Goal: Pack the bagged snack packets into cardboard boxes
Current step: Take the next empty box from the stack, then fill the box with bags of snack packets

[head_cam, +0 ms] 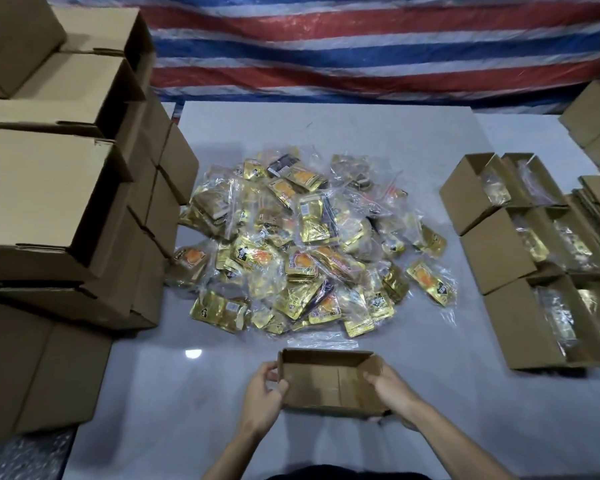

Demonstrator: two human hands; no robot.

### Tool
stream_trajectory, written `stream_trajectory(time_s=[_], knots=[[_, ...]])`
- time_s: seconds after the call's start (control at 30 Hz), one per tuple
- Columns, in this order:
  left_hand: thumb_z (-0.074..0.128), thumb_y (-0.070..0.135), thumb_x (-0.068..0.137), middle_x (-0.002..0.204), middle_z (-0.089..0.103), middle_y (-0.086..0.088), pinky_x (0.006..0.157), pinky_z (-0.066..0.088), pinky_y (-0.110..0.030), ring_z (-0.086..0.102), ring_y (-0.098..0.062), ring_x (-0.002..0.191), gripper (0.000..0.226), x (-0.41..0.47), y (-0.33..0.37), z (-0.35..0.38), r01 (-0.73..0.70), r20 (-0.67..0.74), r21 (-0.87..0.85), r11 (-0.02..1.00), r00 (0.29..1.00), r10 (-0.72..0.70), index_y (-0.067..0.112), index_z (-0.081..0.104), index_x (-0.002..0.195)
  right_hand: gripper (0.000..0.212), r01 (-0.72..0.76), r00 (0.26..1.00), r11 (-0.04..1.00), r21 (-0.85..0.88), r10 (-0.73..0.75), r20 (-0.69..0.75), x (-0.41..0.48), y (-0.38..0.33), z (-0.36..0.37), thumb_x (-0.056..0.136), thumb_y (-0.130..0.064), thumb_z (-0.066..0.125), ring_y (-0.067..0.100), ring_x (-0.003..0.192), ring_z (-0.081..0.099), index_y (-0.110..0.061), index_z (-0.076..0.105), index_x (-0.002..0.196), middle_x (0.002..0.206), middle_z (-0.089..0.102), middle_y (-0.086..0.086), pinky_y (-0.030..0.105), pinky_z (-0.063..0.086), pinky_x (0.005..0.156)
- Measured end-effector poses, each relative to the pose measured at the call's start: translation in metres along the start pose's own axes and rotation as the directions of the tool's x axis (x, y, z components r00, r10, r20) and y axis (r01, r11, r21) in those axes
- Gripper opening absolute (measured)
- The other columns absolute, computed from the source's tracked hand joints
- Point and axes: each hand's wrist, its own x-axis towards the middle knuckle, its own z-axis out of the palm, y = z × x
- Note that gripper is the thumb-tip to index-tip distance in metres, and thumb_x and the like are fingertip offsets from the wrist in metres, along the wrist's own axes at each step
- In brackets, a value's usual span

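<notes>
An open, empty cardboard box (326, 379) stands on the white table near me. My left hand (264, 393) grips its left end wall, fingers curled over the edge. Its right end is held by my right hand (392, 389), thumb inside the box. Beyond the box lies a big heap of bagged snack packets (302, 244), gold packets in clear zip bags, in the middle of the table.
Stacks of closed cardboard boxes (49, 188) rise along the left side. At the right, several open boxes (534, 258) with bagged packets inside sit in rows, with more boxes (596, 123) behind. A striped tarp (361, 46) hangs at the back. The table (174, 393) shows bare around the near box.
</notes>
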Motion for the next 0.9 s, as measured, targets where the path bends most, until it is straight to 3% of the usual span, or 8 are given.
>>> stream_trajectory(time_s=[0.1, 0.2, 0.27, 0.37, 0.57, 0.67, 0.77, 0.9], knots=[[0.070, 0.014, 0.091, 0.106, 0.064, -0.005, 0.070, 0.058, -0.027, 0.069, -0.022, 0.089, 0.028, 0.014, 0.003, -0.006, -0.057, 0.016, -0.017, 0.998, 0.998, 0.057, 0.016, 0.062, 0.119, 0.045, 0.125, 0.988, 0.992, -0.028, -0.127, -0.090, 0.007, -0.010, -0.001, 0.104, -0.011, 0.047, 0.024, 0.133, 0.047, -0.023, 0.041, 0.147, 0.145, 0.049, 0.002, 0.035, 0.044, 0.106], [0.061, 0.035, 0.096, 0.096, 0.070, -0.005, 0.068, 0.052, -0.026, 0.067, -0.016, 0.083, 0.021, 0.024, 0.015, -0.010, -0.016, 0.008, -0.066, 0.998, 1.000, 0.017, 0.016, 0.070, 0.102, 0.041, 0.163, 0.981, 0.986, -0.025, -0.165, -0.105, 0.013, -0.022, -0.001, 0.102, -0.001, 0.047, 0.015, 0.117, 0.048, -0.022, 0.047, 0.137, 0.132, 0.055, 0.000, 0.004, 0.043, 0.077], [0.055, 0.042, 0.098, 0.086, 0.072, -0.003, 0.070, 0.049, -0.032, 0.064, -0.017, 0.079, 0.034, 0.035, 0.025, -0.016, -0.031, -0.095, -0.034, 0.999, 0.995, 0.028, 0.013, 0.071, 0.090, 0.044, 0.150, 0.983, 0.989, -0.002, -0.150, -0.105, 0.018, -0.024, -0.002, 0.101, 0.001, 0.048, 0.013, 0.109, 0.049, -0.024, 0.047, 0.137, 0.122, 0.056, -0.004, -0.001, 0.039, 0.060], [0.059, 0.032, 0.097, 0.081, 0.068, 0.004, 0.069, 0.046, -0.026, 0.061, -0.016, 0.079, 0.020, 0.062, 0.059, -0.021, -0.151, -0.160, 0.092, 0.984, 0.973, 0.164, 0.019, 0.066, 0.084, 0.044, 0.138, 0.985, 0.990, 0.000, -0.137, -0.106, 0.023, -0.025, -0.005, 0.101, -0.001, 0.049, 0.011, 0.107, 0.050, -0.020, 0.045, 0.142, 0.120, 0.054, -0.007, 0.001, 0.038, 0.061], [0.058, 0.020, 0.098, 0.097, 0.064, -0.001, 0.069, 0.049, -0.019, 0.061, -0.012, 0.082, 0.010, 0.132, 0.157, 0.022, -0.244, 0.008, 0.161, 0.956, 0.969, 0.246, 0.012, 0.060, 0.104, 0.043, 0.096, 0.989, 0.995, 0.037, -0.092, -0.112, 0.030, -0.027, -0.005, 0.100, -0.010, 0.057, 0.018, 0.113, 0.058, -0.021, 0.049, 0.140, 0.127, 0.059, -0.004, 0.015, 0.044, 0.079], [0.061, 0.024, 0.096, 0.100, 0.063, -0.004, 0.079, 0.058, -0.033, 0.065, -0.021, 0.088, 0.025, 0.162, 0.197, 0.044, -0.191, -0.064, 0.119, 0.974, 0.978, 0.199, 0.007, 0.056, 0.115, 0.033, 0.070, 0.992, 0.995, 0.073, -0.062, -0.107, 0.035, -0.027, -0.007, 0.097, -0.011, 0.061, 0.000, 0.085, 0.063, -0.020, 0.058, 0.129, 0.106, 0.069, -0.005, 0.006, 0.046, 0.060], [0.063, 0.035, 0.094, 0.102, 0.062, -0.008, 0.066, 0.061, -0.034, 0.065, -0.020, 0.075, 0.047, 0.187, 0.222, 0.055, -0.079, -0.127, 0.078, 0.994, 0.988, 0.088, 0.005, 0.049, 0.128, 0.028, 0.038, 0.996, 0.998, 0.058, -0.032, -0.086, 0.040, -0.029, -0.012, 0.098, -0.004, 0.053, -0.003, 0.071, 0.063, -0.022, 0.056, 0.118, 0.101, 0.069, -0.004, 0.005, 0.043, 0.052], [0.072, 0.043, 0.084, 0.119, 0.059, -0.012, 0.066, 0.060, -0.034, 0.068, -0.022, 0.082, 0.082, 0.210, 0.238, 0.061, 0.010, -0.135, 0.115, 0.993, 0.991, 0.005, 0.008, 0.033, 0.146, 0.043, 0.030, 0.999, 0.998, 0.047, -0.028, -0.035, 0.040, -0.031, -0.014, 0.100, -0.009, 0.053, 0.016, 0.113, 0.053, -0.016, 0.045, 0.141, 0.129, 0.056, -0.001, 0.013, 0.041, 0.077]])
